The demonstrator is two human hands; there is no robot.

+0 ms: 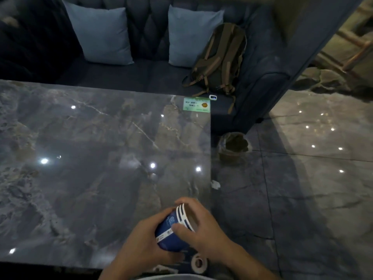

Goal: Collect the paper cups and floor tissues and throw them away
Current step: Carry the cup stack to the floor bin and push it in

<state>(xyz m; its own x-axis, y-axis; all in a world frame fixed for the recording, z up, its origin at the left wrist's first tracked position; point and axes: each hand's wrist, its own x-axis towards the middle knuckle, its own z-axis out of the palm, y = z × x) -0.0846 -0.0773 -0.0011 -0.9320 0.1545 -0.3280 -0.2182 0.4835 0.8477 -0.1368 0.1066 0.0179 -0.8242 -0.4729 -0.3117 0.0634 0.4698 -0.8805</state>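
Note:
A stack of blue paper cups (170, 233) with white rims lies tilted between both hands above the near right corner of the marble table (80, 158). My left hand (139, 241) wraps the bottom of the stack. My right hand (201, 225) grips the rim end. A crumpled white tissue (215, 184) lies on the floor just beyond the table's right edge. Another paper cup (198, 263) sits on the floor below my hands, its open mouth facing up. A small bin (234, 145) lined with a clear bag stands on the floor by the table's right side.
A dark blue sofa (153, 77) with two light blue cushions runs behind the table, with an olive backpack (220, 57) on its right end. A green card (196, 105) lies at the table's far right corner. Glossy tile floor (302, 178) spreads to the right.

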